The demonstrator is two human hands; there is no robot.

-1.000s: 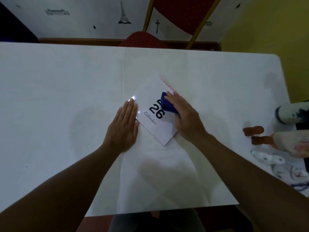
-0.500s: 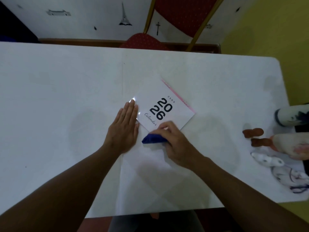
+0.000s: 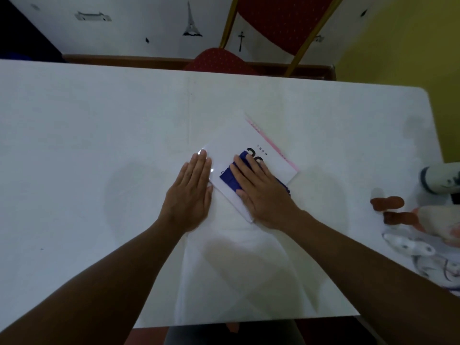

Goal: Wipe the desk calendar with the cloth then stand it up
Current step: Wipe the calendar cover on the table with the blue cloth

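Because the calendar (image 3: pixel 249 155) lies flat and loose on the smooth table (image 3: pixel 99 145), a hard stroke could skid or turn it, since the left hand (image 3: pixel 190 195), fingers straight and close together, only butts its near-left edge; the folded cloth (image 3: pixel 230 179) could also bunch or slip from under the right hand (image 3: pixel 260 190), whose slightly spread fingers press it flat onto the cover. White and glossy, the calendar sits cornerwise beneath and beyond the right fingertips, black numerals half hidden, with a pink strip along its far-right edge.
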